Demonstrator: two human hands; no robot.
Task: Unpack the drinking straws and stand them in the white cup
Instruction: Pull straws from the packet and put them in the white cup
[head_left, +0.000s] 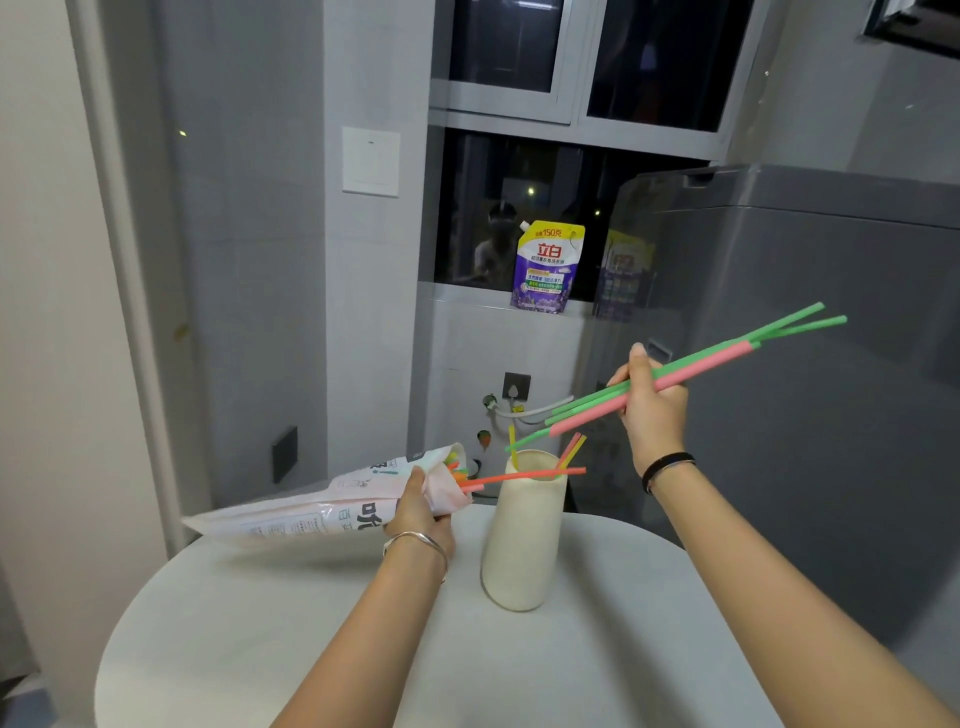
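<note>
A tall white cup (522, 540) stands on the round white table (260, 623), with a few yellow and orange straws (571, 451) leaning in it. My left hand (420, 506) grips a pale pink straw packet (311, 512) near its open mouth, held roughly level just left of the cup. Orange straws (511, 477) poke out of the packet across the cup's rim. My right hand (652, 402) holds a bundle of green and pink straws (711, 358) at a slant, above and to the right of the cup, their lower ends near the cup's mouth.
A grey appliance (810, 364) stands close on the right, behind the table. A purple and yellow detergent pouch (548, 267) sits on the window ledge. Wall sockets and a cable (524, 410) are behind the cup. A wall runs along the left.
</note>
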